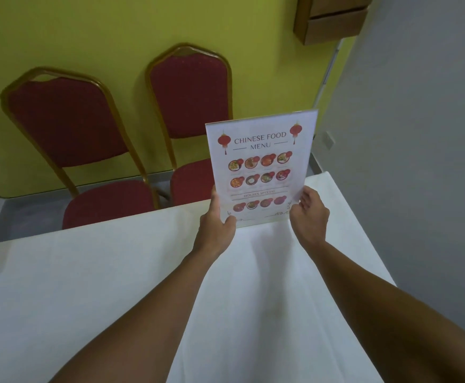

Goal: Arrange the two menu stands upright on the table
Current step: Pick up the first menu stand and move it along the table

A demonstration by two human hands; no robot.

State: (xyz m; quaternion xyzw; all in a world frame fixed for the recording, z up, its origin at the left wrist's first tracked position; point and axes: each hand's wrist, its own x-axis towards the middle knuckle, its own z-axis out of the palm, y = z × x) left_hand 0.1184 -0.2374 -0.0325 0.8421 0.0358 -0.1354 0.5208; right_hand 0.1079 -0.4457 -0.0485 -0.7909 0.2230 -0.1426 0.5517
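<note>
Near table [87, 286] far edge, both hands clasping menu stand [261, 161]

Two bare forearms reach in from the bottom edge, with no sleeves, watch or rings showing. The left hand [217, 222] and right hand [310, 217] are ungloved, with short nails.
</note>
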